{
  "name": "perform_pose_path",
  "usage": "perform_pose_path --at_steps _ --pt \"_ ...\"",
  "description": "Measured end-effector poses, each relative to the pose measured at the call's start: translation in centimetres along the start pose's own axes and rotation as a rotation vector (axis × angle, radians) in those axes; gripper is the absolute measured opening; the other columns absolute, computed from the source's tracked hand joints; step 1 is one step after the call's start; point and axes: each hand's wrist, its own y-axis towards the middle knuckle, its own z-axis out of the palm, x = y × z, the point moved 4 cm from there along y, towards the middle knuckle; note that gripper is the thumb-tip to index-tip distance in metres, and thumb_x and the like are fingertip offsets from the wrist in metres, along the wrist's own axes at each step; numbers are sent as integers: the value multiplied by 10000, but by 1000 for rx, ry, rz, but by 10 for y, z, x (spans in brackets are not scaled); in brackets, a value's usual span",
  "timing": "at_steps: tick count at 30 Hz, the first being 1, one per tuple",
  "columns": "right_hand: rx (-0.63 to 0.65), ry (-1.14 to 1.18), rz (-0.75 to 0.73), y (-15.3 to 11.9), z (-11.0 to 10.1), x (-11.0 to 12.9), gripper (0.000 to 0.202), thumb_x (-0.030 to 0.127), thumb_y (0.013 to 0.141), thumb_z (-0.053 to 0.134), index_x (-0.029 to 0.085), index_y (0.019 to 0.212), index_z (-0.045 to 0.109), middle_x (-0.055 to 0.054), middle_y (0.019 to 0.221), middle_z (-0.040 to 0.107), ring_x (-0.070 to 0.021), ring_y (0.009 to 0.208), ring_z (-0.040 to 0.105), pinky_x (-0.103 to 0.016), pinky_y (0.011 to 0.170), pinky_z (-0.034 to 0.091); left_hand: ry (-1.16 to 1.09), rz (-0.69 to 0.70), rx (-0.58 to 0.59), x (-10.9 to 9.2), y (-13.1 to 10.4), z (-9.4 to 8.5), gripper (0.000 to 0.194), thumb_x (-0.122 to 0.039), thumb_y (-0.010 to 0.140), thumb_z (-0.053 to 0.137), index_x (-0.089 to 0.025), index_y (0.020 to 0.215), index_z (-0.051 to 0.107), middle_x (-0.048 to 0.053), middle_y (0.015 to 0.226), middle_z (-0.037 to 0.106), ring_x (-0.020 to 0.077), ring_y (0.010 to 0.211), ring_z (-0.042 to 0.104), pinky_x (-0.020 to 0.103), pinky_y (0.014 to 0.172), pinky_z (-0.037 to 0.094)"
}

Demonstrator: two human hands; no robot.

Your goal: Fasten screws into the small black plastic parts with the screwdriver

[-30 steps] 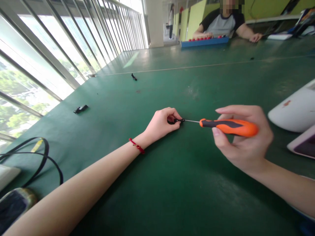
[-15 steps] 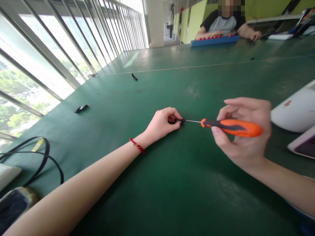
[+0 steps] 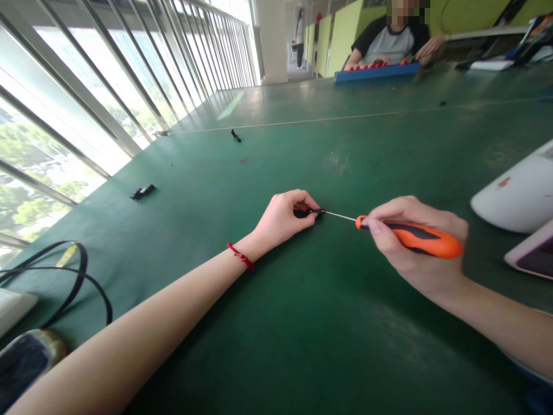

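Near the middle of the green table, my left hand pinches a small black part between thumb and fingers. Most of that part is hidden by the fingers, so its kind cannot be made out. My right hand is closed around the orange and dark grey handle of a screwdriver. Its thin metal shaft points left, and the tip meets the black part at my left fingertips. A red cord bracelet circles my left wrist.
Small black pieces lie further left. Black cable loops at the left edge. A white rounded object and a phone-like device stand right. Across the table, a person sits behind a blue bin. Railings line the left.
My right hand has closed more firmly round the screwdriver, its fingers curling over the handle, whose rear end has dropped slightly. My left hand stays put. The person opposite has raised a hand.
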Motion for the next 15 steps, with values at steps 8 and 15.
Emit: perform_pose_path --at_steps 8,15 --pt "-41 -70 21 0 -2 -2 94 196 780 577 226 691 575 20 609 619 -106 548 539 -255 525 423 138 -21 1 1 0 -2 105 -203 719 608 -185 798 675 0 828 695 162 827 595 287 759 467" --pt "256 -45 239 -4 18 -26 103 245 775 572 216 874 583 -19 866 665 -150 720 611 -286 646 465 196 -13 -40 3 0 -3 165 -253 712 629 -183 857 662 22 893 667 189 887 561 330 827 444"
